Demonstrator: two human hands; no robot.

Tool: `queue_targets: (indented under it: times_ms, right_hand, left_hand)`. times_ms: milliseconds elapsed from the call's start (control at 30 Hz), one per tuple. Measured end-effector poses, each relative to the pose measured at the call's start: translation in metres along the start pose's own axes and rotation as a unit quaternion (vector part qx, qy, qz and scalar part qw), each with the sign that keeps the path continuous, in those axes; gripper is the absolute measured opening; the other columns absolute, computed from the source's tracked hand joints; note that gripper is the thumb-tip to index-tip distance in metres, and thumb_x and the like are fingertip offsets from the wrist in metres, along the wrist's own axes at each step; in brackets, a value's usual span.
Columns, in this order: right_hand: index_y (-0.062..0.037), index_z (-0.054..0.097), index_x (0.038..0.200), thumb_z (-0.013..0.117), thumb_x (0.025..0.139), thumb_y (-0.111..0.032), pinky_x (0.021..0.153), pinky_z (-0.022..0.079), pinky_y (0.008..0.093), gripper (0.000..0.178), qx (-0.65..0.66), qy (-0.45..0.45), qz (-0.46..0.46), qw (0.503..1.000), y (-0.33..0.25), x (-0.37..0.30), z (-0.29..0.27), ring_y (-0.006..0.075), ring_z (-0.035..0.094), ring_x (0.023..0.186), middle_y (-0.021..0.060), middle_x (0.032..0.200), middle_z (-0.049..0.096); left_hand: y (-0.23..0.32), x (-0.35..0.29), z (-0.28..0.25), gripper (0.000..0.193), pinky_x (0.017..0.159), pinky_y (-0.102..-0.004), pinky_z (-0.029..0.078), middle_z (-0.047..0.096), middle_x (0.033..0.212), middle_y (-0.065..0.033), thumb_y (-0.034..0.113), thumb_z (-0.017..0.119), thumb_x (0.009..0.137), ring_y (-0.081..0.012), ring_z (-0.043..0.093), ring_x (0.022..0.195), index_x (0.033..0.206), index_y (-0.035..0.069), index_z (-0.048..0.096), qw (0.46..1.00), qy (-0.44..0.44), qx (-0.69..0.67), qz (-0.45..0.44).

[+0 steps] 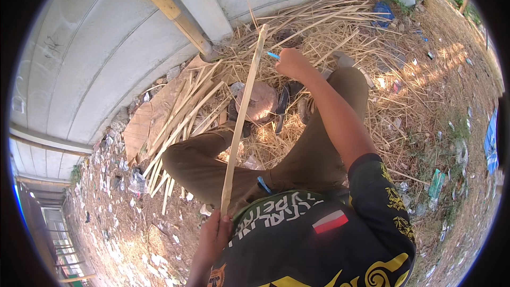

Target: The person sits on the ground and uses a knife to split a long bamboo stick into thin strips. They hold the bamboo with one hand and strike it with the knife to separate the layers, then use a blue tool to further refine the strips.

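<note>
My left hand (215, 234) is low beside my waist, its fingers closed round the near end of a long, pale bamboo strip (243, 114). The strip slants up and away over my lap, with its far end in the air above the shavings. My right hand (295, 66) is a fist, held out beyond my right knee, apart from the strip. From it sticks a short, bright blue piece (273, 55), pointing toward the strip's far end; the rest of that thing is hidden in the fist. Between my bent legs sits a round, reddish-brown block (258, 102) with dark objects on either side.
Split bamboo strips (183, 106) lie on brown cardboard (139, 127) at left. More long strips (319, 13) and curled shavings cover the ground ahead. A pale panel wall (101, 37) with a leaning bamboo pole (170, 10) stands at far left. Litter dots the dirt on both sides.
</note>
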State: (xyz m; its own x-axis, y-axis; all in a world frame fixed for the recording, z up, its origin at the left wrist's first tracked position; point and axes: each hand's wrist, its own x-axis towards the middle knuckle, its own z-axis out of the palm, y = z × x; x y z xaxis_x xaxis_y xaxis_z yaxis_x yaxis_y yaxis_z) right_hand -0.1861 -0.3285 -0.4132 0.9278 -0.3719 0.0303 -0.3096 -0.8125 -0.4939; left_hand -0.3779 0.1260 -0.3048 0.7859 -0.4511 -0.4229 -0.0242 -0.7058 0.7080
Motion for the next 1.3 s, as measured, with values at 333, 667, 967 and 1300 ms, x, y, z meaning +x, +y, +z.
queue_targets:
  times_ms: [333,667,967,1300]
  right_hand:
    - [-0.0053,0.07,0.083,0.066,0.08,-0.022,0.066,0.054,0.0456,0.018,-0.07,-0.005,-0.145,0.987,-0.075,-0.054,0.013,0.0329,0.068,0.077,0.0154,0.077,0.067]
    - [-0.0058,0.069,0.073,0.067,0.072,-0.019,0.062,0.053,0.0455,0.014,-0.073,0.122,-0.287,0.947,-0.11,-0.09,0.045,0.0319,0.066,0.07,0.0145,0.071,0.065]
    - [-0.0038,0.068,0.072,0.066,0.073,-0.018,0.057,0.053,0.0421,0.014,-0.061,0.107,-0.247,0.961,-0.113,-0.072,0.052,0.032,0.068,0.064,0.0142,0.067,0.066]
    - [-0.0049,0.073,0.082,0.066,0.082,-0.011,0.064,0.056,0.0418,0.009,-0.155,0.029,0.024,0.987,-0.048,-0.015,0.007,0.031,0.072,0.078,0.0146,0.081,0.071]
  left_hand:
    - [0.027,0.093,0.016,0.021,0.047,-0.0205,0.038,0.05,0.07,0.0024,0.02,0.04,0.105,-0.0047,0.047,0.055,0.094,0.006,0.051,0.968,0.004,-0.251,-0.006]
    - [0.029,0.145,0.02,0.023,0.052,-0.0307,0.043,0.053,0.063,-0.0039,0.02,0.043,0.103,-0.0114,0.052,0.056,0.092,0.002,0.052,0.98,0.158,-0.066,0.1]
    - [0.052,0.141,0.015,0.027,0.067,-0.0554,0.043,0.06,0.072,-0.0275,0.022,0.041,0.102,-0.0484,0.059,0.076,0.093,-0.002,0.05,0.969,0.216,0.057,0.106]
    - [0.06,0.122,0.064,0.024,0.069,-0.0579,0.042,0.06,0.073,-0.0279,0.023,0.04,0.101,-0.05,0.059,0.076,0.099,0.001,0.05,0.987,0.083,0.122,0.057]
